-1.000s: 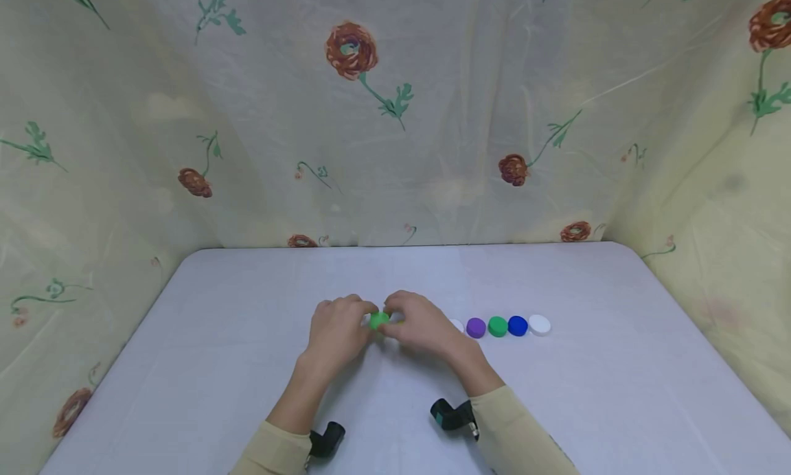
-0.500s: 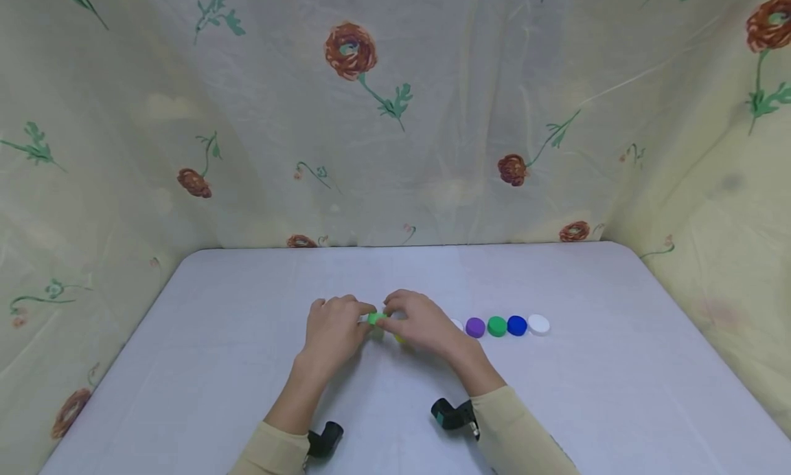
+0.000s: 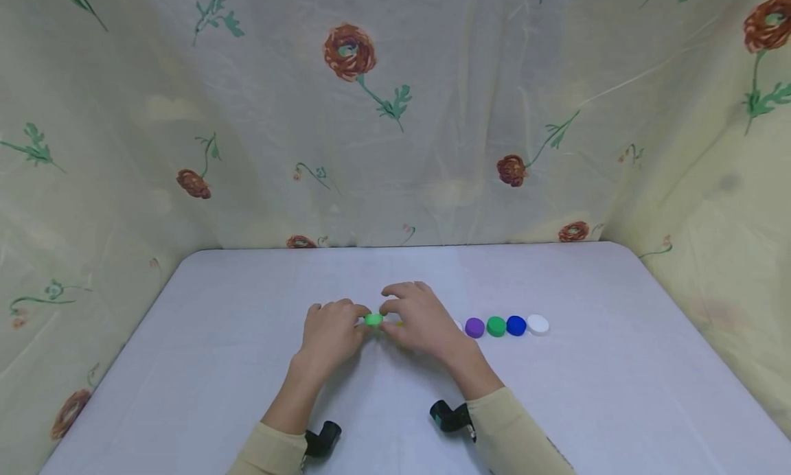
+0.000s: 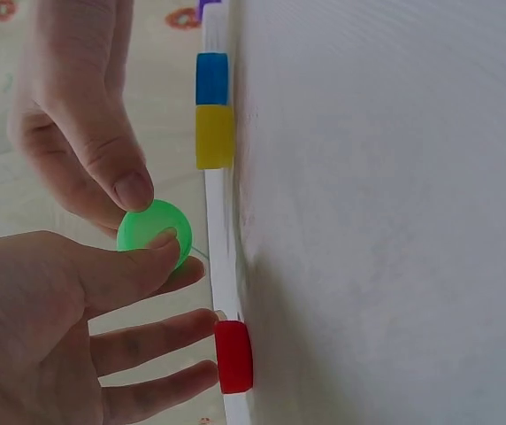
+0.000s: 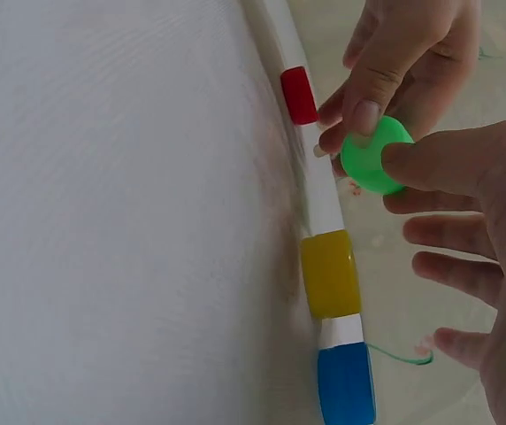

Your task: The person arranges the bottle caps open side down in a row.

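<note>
A light green bottle cap (image 3: 373, 319) is held up between both hands, just above the table. My left hand (image 3: 330, 331) pinches it from the left; in the left wrist view its thumb lies across the cap's face. My right hand (image 3: 426, 324) has thumb and index finger at the cap's right edge, its other fingers spread apart. A red cap (image 4: 233, 357) sits on the table close to my left fingertips. Below my right hand are a yellow cap (image 5: 331, 274) and a blue cap (image 5: 346, 385), both mostly hidden in the head view.
To the right, the row runs on with a purple cap (image 3: 474, 327), a darker green cap (image 3: 496, 326), another blue cap (image 3: 516, 325) and a white cap (image 3: 538, 325). The white table (image 3: 216, 365) ends at a flowered curtain (image 3: 266, 118) at the back and sides.
The green cap has shifted slightly left and its face has tilted. My right fingers have spread and lifted, while my left hand keeps its pinch.
</note>
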{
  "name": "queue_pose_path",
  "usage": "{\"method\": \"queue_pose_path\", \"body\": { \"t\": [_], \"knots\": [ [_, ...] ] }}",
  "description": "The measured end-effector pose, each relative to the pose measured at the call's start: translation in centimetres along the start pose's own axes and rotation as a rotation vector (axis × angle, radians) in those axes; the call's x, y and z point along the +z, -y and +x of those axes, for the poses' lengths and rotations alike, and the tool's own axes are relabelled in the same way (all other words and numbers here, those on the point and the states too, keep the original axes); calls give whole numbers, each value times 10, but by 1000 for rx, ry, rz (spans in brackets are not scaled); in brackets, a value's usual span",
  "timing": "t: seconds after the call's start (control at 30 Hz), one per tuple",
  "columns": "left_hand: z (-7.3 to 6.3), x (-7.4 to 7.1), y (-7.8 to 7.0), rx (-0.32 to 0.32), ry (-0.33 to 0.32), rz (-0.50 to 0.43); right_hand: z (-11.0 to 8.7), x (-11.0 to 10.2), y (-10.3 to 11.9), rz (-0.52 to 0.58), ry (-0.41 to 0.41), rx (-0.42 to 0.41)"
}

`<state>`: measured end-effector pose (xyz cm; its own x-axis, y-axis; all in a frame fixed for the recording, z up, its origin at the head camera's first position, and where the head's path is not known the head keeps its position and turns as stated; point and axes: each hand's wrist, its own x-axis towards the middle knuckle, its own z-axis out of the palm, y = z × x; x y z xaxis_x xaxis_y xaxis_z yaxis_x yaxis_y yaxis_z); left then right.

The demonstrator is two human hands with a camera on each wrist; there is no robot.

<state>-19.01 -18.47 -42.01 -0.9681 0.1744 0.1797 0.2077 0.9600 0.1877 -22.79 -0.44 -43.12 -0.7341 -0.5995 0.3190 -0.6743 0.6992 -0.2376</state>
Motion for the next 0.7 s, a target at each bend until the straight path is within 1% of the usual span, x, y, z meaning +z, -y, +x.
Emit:
{"method": "queue_pose_path", "body": {
  "t": [0.2,0.4,0.53,0.7],
  "knots": [
    [0,2,0,-3,8,-15,1,0,2,39,12,18],
    [0,2,-1,-6,7,-23,2,2,2,95,45,69],
    [1,1,-3,-9,6,-34,2,2,2,191,70,120],
    [1,1,-4,-2,-7,-41,2,2,1,343,100,209]
  ]
}}
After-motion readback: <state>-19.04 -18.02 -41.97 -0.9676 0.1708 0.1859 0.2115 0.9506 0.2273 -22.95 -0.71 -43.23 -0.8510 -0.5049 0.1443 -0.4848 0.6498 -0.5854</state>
